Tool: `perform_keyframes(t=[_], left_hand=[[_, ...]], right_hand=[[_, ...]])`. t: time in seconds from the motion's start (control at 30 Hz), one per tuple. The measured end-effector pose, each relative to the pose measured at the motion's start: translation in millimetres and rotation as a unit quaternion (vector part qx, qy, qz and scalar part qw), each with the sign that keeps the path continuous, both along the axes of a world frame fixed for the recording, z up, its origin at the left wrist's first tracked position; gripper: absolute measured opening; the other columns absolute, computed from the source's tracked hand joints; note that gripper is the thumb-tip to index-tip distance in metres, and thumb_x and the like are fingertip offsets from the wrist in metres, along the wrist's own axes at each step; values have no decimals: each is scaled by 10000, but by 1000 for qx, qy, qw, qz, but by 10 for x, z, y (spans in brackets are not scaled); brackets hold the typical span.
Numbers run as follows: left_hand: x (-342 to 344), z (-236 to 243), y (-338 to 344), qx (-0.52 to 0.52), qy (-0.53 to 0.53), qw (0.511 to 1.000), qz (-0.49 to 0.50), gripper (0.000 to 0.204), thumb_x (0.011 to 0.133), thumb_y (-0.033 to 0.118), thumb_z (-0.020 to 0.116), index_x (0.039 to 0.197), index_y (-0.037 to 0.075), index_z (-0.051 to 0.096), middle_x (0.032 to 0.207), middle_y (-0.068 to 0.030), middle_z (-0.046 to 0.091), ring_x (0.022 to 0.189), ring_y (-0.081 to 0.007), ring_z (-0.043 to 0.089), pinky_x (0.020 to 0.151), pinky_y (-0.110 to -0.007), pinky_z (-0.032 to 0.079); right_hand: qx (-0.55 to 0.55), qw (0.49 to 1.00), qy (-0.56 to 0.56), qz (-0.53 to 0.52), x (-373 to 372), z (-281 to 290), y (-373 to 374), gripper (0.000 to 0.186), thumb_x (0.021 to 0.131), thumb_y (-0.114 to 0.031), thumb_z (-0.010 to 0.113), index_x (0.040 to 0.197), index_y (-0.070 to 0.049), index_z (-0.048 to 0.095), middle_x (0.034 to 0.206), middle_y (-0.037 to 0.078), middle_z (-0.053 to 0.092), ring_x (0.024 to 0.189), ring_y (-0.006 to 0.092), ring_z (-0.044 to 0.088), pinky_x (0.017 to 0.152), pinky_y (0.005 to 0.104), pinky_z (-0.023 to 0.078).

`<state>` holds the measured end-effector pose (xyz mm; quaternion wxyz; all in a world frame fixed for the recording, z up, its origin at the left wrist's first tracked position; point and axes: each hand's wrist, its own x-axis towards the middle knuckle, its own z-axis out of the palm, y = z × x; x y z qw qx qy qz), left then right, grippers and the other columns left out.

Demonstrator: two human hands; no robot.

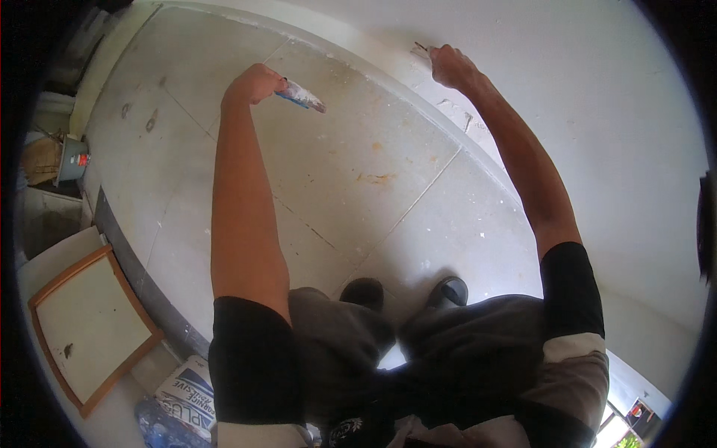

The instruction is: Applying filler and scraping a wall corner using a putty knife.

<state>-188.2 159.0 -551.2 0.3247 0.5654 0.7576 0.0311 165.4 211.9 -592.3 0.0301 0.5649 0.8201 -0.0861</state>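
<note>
My left hand (256,84) is closed round a plaster-smeared putty knife (302,95) with a blue edge, held out over the tiled floor. To the right, my right hand (452,69) grips a small scraper (422,51), mostly hidden by the fingers. That scraper is at the white wall (553,97), low down and close to where it meets the floor; I cannot tell whether it touches the surface. Below it, the wall's base has rough, patchy spots.
Pale floor tiles (328,194) carry rust-coloured stains and white specks. At the left are a grey bucket (72,160), a wood-framed panel (93,328) and a printed bag (187,392) beside clear blue plastic (160,425). My dark shoes (449,291) stand near the wall.
</note>
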Motion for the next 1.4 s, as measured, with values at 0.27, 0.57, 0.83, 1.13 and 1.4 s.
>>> perform_keyframes(t=[0.27, 0.57, 0.83, 1.13, 1.4], left_hand=[[-71, -14, 23, -24, 1, 1000, -19, 216, 724, 252, 632, 844, 77, 668, 559, -34, 512, 420, -136, 382, 400, -290, 319], [-152, -94, 60, -32, 5, 999, -2, 214, 726, 263, 638, 834, 80, 662, 561, -25, 488, 422, -125, 362, 395, -278, 297], [-217, -110, 12, -40, -6, 999, -2, 208, 727, 251, 630, 837, 77, 663, 550, -18, 468, 423, -119, 348, 400, -275, 292], [-348, -122, -61, -36, 5, 999, 8, 208, 727, 243, 628, 844, 76, 665, 544, -17, 467, 414, -118, 339, 387, -271, 280], [-273, -62, -96, -16, 11, 1000, 17, 207, 738, 243, 621, 845, 71, 662, 539, -13, 454, 401, -110, 323, 378, -266, 267]], right_hand=[[0, 1000, -29, 12, -94, -113, 114, 223, 751, -51, 560, 967, 2, 568, 943, 204, 599, 874, 330, 604, 728, 415, 510], [3, 1000, -25, 17, -203, -18, 157, 242, 748, -45, 571, 985, 2, 558, 933, 206, 596, 914, 317, 591, 753, 409, 500], [61, 997, -24, 45, -289, -191, 283, 217, 751, -50, 571, 965, -14, 579, 923, 172, 610, 860, 321, 607, 714, 405, 516], [99, 992, 4, 73, -371, -141, 363, 216, 743, -8, 549, 954, 34, 556, 855, 229, 606, 790, 348, 618, 671, 412, 518], [71, 995, -16, 73, -455, 8, 462, 212, 752, -11, 545, 958, 35, 550, 898, 228, 588, 814, 350, 609, 684, 422, 511]])
